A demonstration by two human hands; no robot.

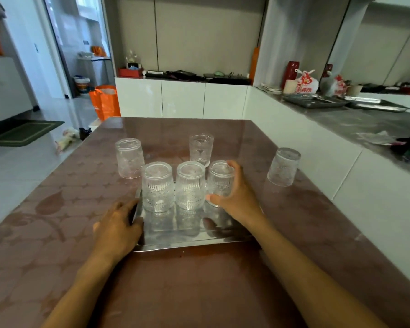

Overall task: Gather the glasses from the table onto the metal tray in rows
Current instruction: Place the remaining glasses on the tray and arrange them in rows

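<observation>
Right hand (pixel 234 197) wrapped around the rightmost glass (pixel 219 183) on the metal tray (pixel 187 237): thumb across the near side low down, fingers curled over the far side and top. That glass stands inverted at the tray's far right.

Left hand (pixel 117 226) lies flat on the tray's left edge, fingers loosely spread along the rim, gripping nothing; palm mostly on the table (pixel 199 292).

Tray sits on the table straight ahead, near edge toward the person. Three glasses form one row along its far side, all base-up: left glass (pixel 157 187), middle glass (pixel 190 184), and the held one. They stand close together; can't tell if they touch. Near half of the tray is bare polished metal, reflecting the glasses.

Three more glasses off the tray, on the table:
- far-left glass (pixel 129 158), inverted, just behind the tray's left corner
- centre-back glass (pixel 201 150), behind the row; orientation hard to tell
- right glass (pixel 283 166), inverted, well apart from the tray

Table cover is brownish with a faint leaf and star pattern. Orange bag (pixel 104 101) on the floor past the table's far-left corner.
</observation>
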